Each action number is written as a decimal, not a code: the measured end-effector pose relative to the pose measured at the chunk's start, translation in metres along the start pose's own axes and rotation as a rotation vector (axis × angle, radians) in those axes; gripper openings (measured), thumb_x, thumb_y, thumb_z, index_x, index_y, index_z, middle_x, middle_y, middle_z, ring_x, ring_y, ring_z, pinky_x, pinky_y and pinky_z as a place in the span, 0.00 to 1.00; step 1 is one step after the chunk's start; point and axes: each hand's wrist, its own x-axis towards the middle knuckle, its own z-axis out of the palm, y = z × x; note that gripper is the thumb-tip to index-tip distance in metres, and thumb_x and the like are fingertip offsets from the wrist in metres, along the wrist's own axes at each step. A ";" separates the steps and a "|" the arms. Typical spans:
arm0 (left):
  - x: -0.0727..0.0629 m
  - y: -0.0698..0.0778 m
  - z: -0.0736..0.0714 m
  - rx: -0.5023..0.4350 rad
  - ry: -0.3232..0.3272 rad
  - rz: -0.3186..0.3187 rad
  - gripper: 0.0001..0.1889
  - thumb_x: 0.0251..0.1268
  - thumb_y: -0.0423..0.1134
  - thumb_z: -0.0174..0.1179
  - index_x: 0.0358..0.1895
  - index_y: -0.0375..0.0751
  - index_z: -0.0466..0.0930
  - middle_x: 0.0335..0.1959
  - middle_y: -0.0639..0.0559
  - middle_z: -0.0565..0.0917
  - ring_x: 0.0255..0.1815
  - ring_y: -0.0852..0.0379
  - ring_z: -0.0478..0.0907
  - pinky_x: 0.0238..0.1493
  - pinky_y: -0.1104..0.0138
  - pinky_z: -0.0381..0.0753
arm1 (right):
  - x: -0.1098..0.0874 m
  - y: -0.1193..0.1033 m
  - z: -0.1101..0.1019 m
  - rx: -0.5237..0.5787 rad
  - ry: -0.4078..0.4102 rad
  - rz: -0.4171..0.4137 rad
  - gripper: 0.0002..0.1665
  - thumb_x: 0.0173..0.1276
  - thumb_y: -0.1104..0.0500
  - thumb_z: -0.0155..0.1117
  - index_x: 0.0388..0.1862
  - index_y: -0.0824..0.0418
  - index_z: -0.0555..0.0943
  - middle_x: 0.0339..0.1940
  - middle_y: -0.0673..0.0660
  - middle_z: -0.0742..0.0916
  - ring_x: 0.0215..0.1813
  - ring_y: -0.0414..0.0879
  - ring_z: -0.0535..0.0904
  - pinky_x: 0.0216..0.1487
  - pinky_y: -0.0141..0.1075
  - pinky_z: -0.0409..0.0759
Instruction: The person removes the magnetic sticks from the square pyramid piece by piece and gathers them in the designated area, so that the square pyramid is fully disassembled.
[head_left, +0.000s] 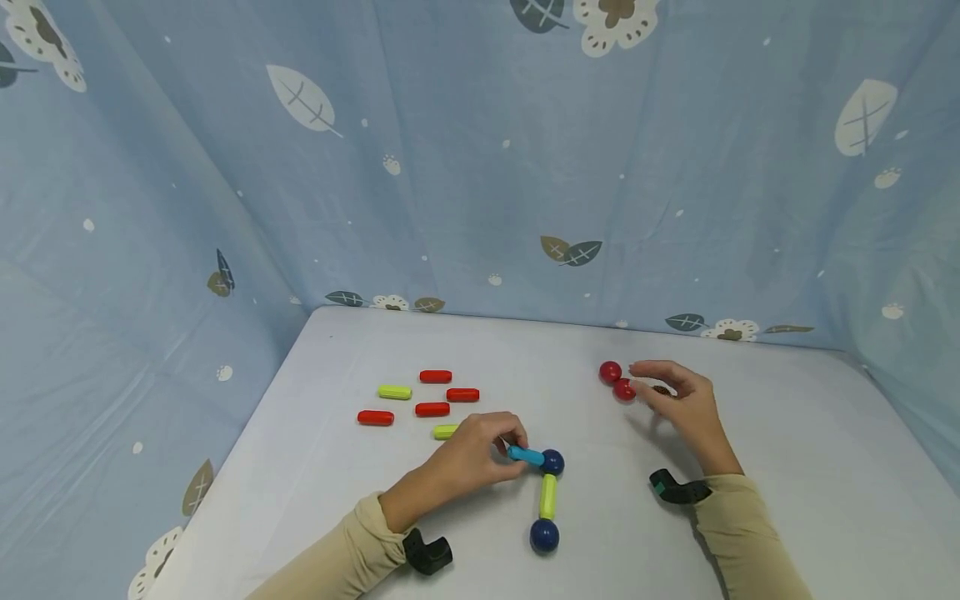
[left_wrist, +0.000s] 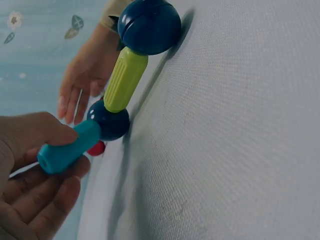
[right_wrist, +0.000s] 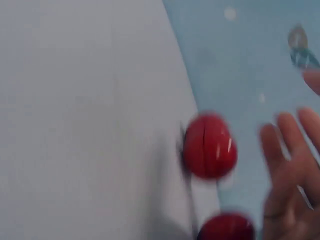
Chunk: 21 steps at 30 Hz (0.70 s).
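Observation:
My left hand pinches a light blue stick between thumb and fingers. One end of that stick meets a dark blue ball. From this ball a yellow-green stick runs toward the near side, to a second dark blue ball. At the right, my right hand is beside two red balls, its thumb and fingers spread apart. In the right wrist view its fingers stand off to the side of the nearer red ball, with nothing held between them.
Several red sticks and a yellow-green stick lie scattered on the white table, left of centre. Another yellow-green stick is partly hidden behind the left hand. A blue patterned curtain hangs along the back and sides.

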 end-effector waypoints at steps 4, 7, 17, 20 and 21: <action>0.000 -0.001 -0.001 0.023 -0.002 -0.053 0.09 0.60 0.33 0.75 0.39 0.45 0.84 0.36 0.56 0.86 0.36 0.68 0.79 0.44 0.74 0.84 | -0.001 -0.012 0.025 0.033 -0.270 -0.059 0.19 0.66 0.62 0.75 0.56 0.61 0.85 0.53 0.60 0.89 0.48 0.39 0.84 0.22 0.38 0.81; 0.000 -0.003 -0.001 0.049 0.000 -0.086 0.08 0.60 0.34 0.75 0.38 0.46 0.85 0.36 0.57 0.87 0.36 0.68 0.79 0.44 0.75 0.83 | -0.005 -0.020 0.046 0.063 -0.466 -0.044 0.22 0.65 0.60 0.76 0.57 0.59 0.85 0.52 0.59 0.91 0.51 0.41 0.86 0.23 0.38 0.82; 0.001 -0.006 0.000 0.172 -0.007 -0.134 0.08 0.60 0.36 0.75 0.41 0.46 0.90 0.38 0.59 0.90 0.40 0.69 0.82 0.46 0.74 0.82 | -0.015 -0.026 0.084 0.121 -0.681 -0.074 0.19 0.63 0.59 0.78 0.53 0.55 0.88 0.48 0.54 0.91 0.40 0.35 0.82 0.27 0.28 0.78; 0.002 -0.007 0.000 0.191 -0.030 -0.132 0.08 0.61 0.37 0.75 0.44 0.46 0.91 0.39 0.59 0.91 0.41 0.69 0.82 0.47 0.74 0.82 | -0.015 -0.026 0.086 0.127 -0.680 -0.089 0.16 0.64 0.59 0.78 0.51 0.55 0.88 0.47 0.54 0.91 0.39 0.35 0.80 0.27 0.28 0.77; 0.002 -0.007 0.000 0.197 -0.036 -0.130 0.08 0.62 0.37 0.75 0.44 0.46 0.91 0.40 0.59 0.91 0.41 0.68 0.82 0.48 0.74 0.82 | -0.015 -0.026 0.086 0.132 -0.682 -0.089 0.16 0.64 0.59 0.77 0.51 0.55 0.88 0.47 0.54 0.91 0.38 0.35 0.81 0.27 0.28 0.78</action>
